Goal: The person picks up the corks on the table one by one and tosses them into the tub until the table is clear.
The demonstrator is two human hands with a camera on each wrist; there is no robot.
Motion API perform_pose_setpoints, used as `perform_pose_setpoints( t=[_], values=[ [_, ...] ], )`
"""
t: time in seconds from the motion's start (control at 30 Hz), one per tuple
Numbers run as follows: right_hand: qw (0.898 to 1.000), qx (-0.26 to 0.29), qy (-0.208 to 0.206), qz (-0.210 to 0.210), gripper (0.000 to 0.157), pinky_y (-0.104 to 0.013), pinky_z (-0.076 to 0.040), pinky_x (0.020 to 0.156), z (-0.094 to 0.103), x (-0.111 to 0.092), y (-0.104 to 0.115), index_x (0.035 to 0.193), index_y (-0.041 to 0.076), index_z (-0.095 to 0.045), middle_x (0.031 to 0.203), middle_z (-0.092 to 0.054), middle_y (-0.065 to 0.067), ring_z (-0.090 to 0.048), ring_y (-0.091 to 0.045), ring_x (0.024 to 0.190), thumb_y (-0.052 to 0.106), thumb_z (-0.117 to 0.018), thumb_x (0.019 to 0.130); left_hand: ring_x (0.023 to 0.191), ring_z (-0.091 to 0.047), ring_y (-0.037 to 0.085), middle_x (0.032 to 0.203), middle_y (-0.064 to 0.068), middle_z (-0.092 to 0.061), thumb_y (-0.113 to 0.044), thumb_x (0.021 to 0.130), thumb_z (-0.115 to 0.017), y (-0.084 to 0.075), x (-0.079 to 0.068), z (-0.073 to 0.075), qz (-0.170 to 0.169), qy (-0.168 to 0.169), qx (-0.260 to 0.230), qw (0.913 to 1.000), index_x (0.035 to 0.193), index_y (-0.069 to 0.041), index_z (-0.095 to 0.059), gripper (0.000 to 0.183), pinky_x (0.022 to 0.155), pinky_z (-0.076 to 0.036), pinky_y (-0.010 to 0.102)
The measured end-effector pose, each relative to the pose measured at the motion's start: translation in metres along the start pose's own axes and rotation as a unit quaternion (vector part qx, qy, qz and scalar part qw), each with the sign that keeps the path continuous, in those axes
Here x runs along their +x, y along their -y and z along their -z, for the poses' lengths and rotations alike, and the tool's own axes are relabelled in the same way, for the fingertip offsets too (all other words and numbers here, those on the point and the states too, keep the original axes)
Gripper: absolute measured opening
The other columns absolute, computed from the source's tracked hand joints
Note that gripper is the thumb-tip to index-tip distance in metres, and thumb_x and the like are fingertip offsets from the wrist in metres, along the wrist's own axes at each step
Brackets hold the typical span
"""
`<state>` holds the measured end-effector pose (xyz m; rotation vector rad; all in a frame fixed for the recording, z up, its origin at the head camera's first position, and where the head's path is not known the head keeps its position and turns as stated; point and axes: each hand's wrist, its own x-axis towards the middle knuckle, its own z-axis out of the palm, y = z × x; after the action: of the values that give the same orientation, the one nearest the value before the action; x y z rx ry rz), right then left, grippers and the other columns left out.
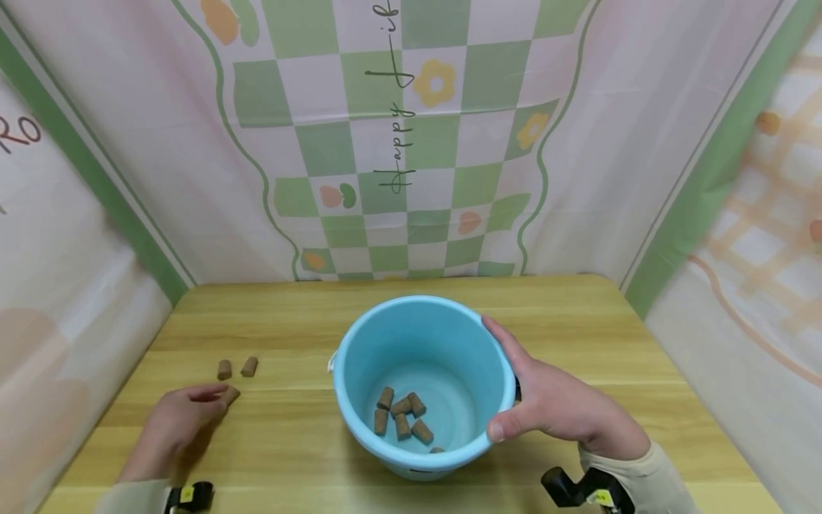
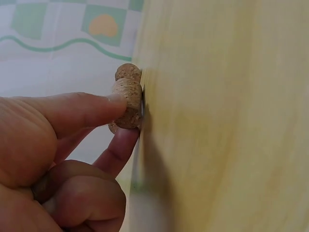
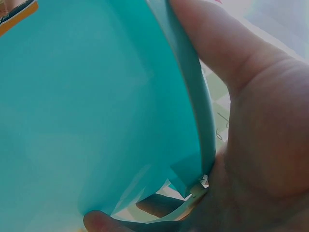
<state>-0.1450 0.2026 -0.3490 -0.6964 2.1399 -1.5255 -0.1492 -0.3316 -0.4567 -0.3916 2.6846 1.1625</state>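
A cork stopper is pinched between the thumb and a finger of my left hand, low at the left of the table. In the left wrist view this cork sits close over the wooden surface, its lower end at the fingertips. Two more corks, one upright-looking and one tilted, lie just beyond that hand. My right hand grips the right side of a light blue bucket, thumb on the rim. The right wrist view shows the bucket's outer wall up close. Several corks lie on the bucket's floor.
The wooden table ends at a hanging cloth with green checks at the back. More cloth hangs along the left and right sides. A white handle joint sticks out on the bucket's left side.
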Motion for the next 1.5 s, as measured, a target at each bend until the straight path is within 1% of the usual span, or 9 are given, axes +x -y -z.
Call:
perform_pose_setpoints(
  t=[0.33, 0.77, 0.93, 1.07, 1.17, 1.23, 1.3, 1.4, 1.5],
  values=[
    [1.000, -0.003, -0.002, -0.004, 0.123, -0.043, -0.044, 0.086, 0.0000, 0.0001, 0.0002, 0.147, 0.041, 0.005, 0.140, -0.033, -0.013, -0.046, -0.037, 0.113, 0.012, -0.084, 0.067, 0.115, -0.042, 0.045, 0.122, 0.017, -0.058, -0.033, 0.085, -0.068, -0.0027, 0.0010, -0.0038, -0.003, -0.009, 0.005, 0.9999, 0.129, -0.011, -0.057, 0.051, 0.089, -0.030, 0.059],
    [1.000, -0.003, -0.003, -0.005, 0.123, -0.044, -0.044, 0.086, 0.0009, -0.0001, -0.0015, 0.147, 0.041, 0.004, 0.141, -0.033, -0.012, -0.046, -0.036, 0.113, 0.012, -0.084, 0.067, 0.123, -0.031, 0.051, 0.135, 0.024, -0.044, -0.040, 0.088, -0.062, -0.0097, 0.0037, -0.0023, -0.009, 0.002, 0.046, 0.9989, 0.126, -0.009, -0.060, 0.049, 0.094, -0.025, 0.062],
    [1.000, -0.004, -0.001, -0.001, 0.122, -0.045, -0.045, 0.085, 0.0014, 0.0006, -0.0032, 0.147, 0.040, 0.004, 0.140, -0.032, -0.013, -0.046, -0.037, 0.113, 0.012, -0.084, 0.068, 0.123, -0.030, 0.051, 0.137, 0.026, -0.039, -0.047, 0.088, -0.060, -0.0096, 0.0021, -0.0017, 0.000, 0.019, 0.018, 0.9997, 0.128, -0.008, -0.058, 0.056, 0.094, -0.027, 0.062],
    [1.000, -0.004, -0.003, -0.003, 0.123, -0.044, -0.045, 0.086, 0.0009, 0.0002, -0.0018, 0.147, 0.040, 0.004, 0.140, -0.032, -0.013, -0.046, -0.036, 0.113, 0.011, -0.084, 0.067, 0.108, -0.046, 0.044, 0.139, 0.027, -0.037, -0.046, 0.087, -0.063, -0.0084, -0.0007, -0.0017, 0.025, 0.037, -0.049, 0.9978, 0.132, -0.008, -0.054, 0.059, 0.073, -0.047, 0.046],
    [1.000, -0.004, -0.005, -0.005, 0.123, -0.044, -0.045, 0.086, 0.0006, -0.0002, -0.0003, 0.147, 0.041, 0.004, 0.141, -0.032, -0.012, -0.046, -0.036, 0.113, 0.011, -0.084, 0.066, 0.098, -0.048, 0.037, 0.140, 0.028, -0.034, -0.050, 0.087, -0.060, -0.0077, -0.0026, -0.0009, 0.032, 0.045, -0.063, 0.9965, 0.134, -0.009, -0.052, 0.063, 0.058, -0.045, 0.034],
    [1.000, -0.005, -0.004, -0.004, 0.123, -0.044, -0.045, 0.086, 0.0005, -0.0002, 0.0005, 0.147, 0.040, 0.004, 0.141, -0.032, -0.012, -0.046, -0.036, 0.113, 0.011, -0.084, 0.066, 0.082, -0.053, 0.031, 0.124, 0.026, -0.052, -0.054, 0.086, -0.059, -0.0075, -0.0021, -0.0008, 0.042, 0.049, -0.071, 0.9954, 0.134, -0.011, -0.052, 0.065, 0.055, -0.044, 0.032],
    [1.000, -0.003, -0.002, -0.002, 0.123, -0.044, -0.045, 0.086, 0.0003, 0.0000, 0.0006, 0.147, 0.040, 0.004, 0.141, -0.032, -0.012, -0.046, -0.036, 0.114, 0.010, -0.084, 0.066, 0.063, -0.051, 0.021, 0.092, 0.016, -0.063, -0.056, 0.084, -0.060, -0.0077, -0.0007, -0.0015, 0.050, 0.049, -0.086, 0.9938, 0.135, -0.012, -0.051, 0.067, 0.051, -0.043, 0.031],
    [1.000, 0.002, -0.001, -0.002, 0.123, -0.045, -0.045, 0.086, 0.0003, 0.0002, 0.0001, 0.147, 0.040, 0.004, 0.141, -0.031, -0.012, -0.046, -0.037, 0.114, 0.010, -0.084, 0.067, 0.040, -0.032, 0.010, 0.054, -0.008, -0.042, -0.050, 0.082, -0.066, -0.0080, 0.0023, -0.0042, 0.061, 0.048, -0.148, 0.9859, 0.136, -0.012, -0.050, 0.068, 0.040, -0.038, 0.028],
    [1.000, 0.009, 0.001, -0.001, 0.122, -0.046, -0.045, 0.086, 0.0002, 0.0003, -0.0007, 0.147, 0.040, 0.004, 0.141, -0.031, -0.013, -0.046, -0.038, 0.113, 0.009, -0.084, 0.068, 0.039, -0.030, 0.007, 0.049, -0.011, -0.031, -0.038, 0.083, -0.070, -0.0073, 0.0041, -0.0064, 0.045, 0.049, -0.207, 0.9761, 0.137, -0.006, -0.047, 0.067, 0.040, -0.035, 0.025]
  ],
)
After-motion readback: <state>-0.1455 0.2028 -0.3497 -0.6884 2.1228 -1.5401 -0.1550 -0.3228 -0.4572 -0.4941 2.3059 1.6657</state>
